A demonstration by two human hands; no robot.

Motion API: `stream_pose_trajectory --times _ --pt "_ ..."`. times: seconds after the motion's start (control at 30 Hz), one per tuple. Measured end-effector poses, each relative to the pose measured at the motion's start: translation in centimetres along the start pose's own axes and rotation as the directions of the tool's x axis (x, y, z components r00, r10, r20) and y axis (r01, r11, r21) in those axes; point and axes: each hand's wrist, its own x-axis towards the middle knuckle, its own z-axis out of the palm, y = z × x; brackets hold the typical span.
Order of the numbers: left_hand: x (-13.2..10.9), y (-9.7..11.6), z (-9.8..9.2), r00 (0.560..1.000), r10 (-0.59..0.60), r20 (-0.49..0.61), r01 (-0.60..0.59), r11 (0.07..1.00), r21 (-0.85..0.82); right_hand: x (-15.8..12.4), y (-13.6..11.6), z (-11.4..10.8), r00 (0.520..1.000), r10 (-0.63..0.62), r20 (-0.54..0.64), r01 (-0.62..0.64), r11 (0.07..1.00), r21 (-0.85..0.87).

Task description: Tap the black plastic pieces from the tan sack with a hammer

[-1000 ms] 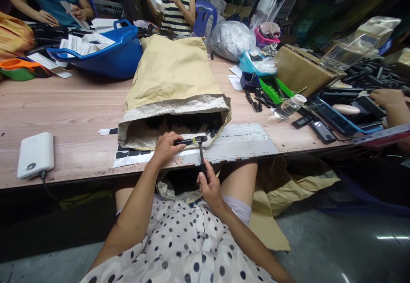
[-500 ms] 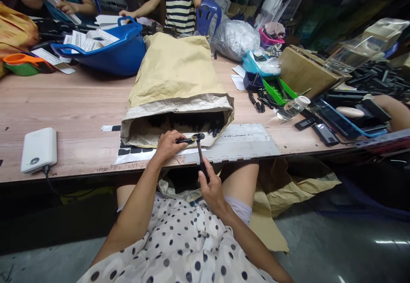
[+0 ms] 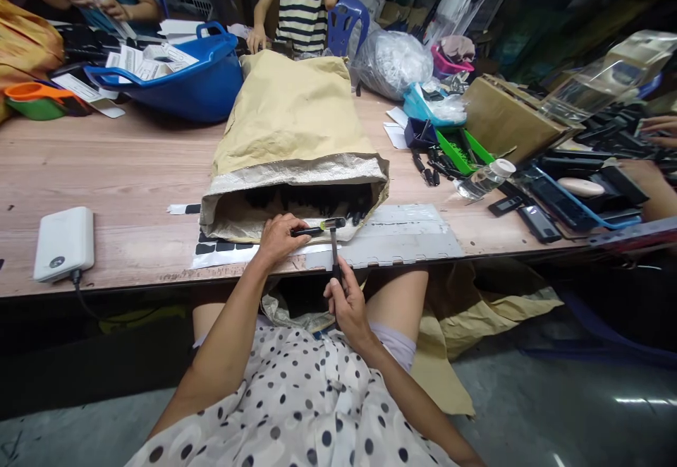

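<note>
My right hand is closed round the black handle of a small hammer, which points away from me. The hammer's head is up at the front lip of the paper sack. My left hand rests at the sack's mouth and pinches a slim black stick-shaped piece with a yellow-green band near its right end. That end lies at the hammer's head; whether they touch I cannot tell. The tan paper sack lies with its mouth towards me, and many black pieces show inside.
A grey board and a sheet of black stickers lie under the sack's mouth. A white power bank is at left, a blue basin behind. A green tray and a bottle stand right. Two people work opposite.
The hammer's head has shifted slightly to the right, its handle more upright. My left hand stays in place. Across the table, the person in stripes has drawn an arm in closer.
</note>
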Motion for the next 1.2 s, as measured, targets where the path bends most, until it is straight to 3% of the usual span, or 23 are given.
stream_pose_trajectory --times 0.13,0.4,0.5,0.6,0.67,0.77,0.87,0.93,1.0,1.1,1.2 --pt "-0.2 0.0 -0.1 1.0 0.003 0.004 -0.003 1.0 0.002 0.2 -0.7 0.0 0.997 0.072 -0.011 -0.07 0.99 0.119" --pt "-0.2 -0.3 0.0 0.998 0.041 -0.043 -0.042 0.999 -0.033 0.4 -0.5 0.3 0.999 0.048 -0.013 -0.046 0.989 0.14" --pt "-1.2 -0.1 -0.7 0.987 0.113 -0.111 -0.128 0.983 -0.134 0.5 0.0 0.1 1.0 0.028 0.01 -0.029 0.993 0.114" --pt "-3.8 0.4 -1.7 0.966 0.209 -0.152 -0.243 0.936 -0.255 0.7 0.3 -0.3 1.0 -0.002 0.014 0.001 0.997 0.076" --pt "-6.1 0.6 -2.1 0.961 0.271 -0.058 -0.275 0.909 -0.313 0.7 0.4 -0.5 1.0 -0.024 0.012 0.024 0.998 0.056" --pt "-9.3 0.7 -1.4 0.94 0.282 0.195 -0.224 0.936 -0.273 0.7 0.5 -0.5 0.999 -0.051 0.004 0.051 0.998 0.042" --pt "-11.0 0.5 0.5 0.933 0.092 0.349 -0.096 0.995 -0.005 0.7 0.4 -0.5 0.997 -0.071 0.006 0.071 0.997 0.018" --pt "-11.5 0.3 1.8 0.925 -0.037 0.379 -0.032 0.985 0.172 0.7 0.3 -0.5 0.996 -0.09 0.008 0.09 0.996 -0.009" --pt "-11.7 0.1 2.6 0.914 -0.092 0.395 -0.013 0.967 0.256 0.7 0.2 -0.6 0.994 -0.106 0.004 0.106 0.994 -0.033" --pt "-11.7 0.5 2.7 0.919 0.021 0.393 -0.098 0.98 0.176 0.7 0.2 -0.8 0.993 -0.12 0.007 0.12 0.992 -0.05" --pt "-10.8 2.1 1.8 0.933 0.268 0.238 -0.269 0.963 -0.03 0.8 0.2 -0.8 0.991 -0.135 0.012 0.135 0.99 -0.05"
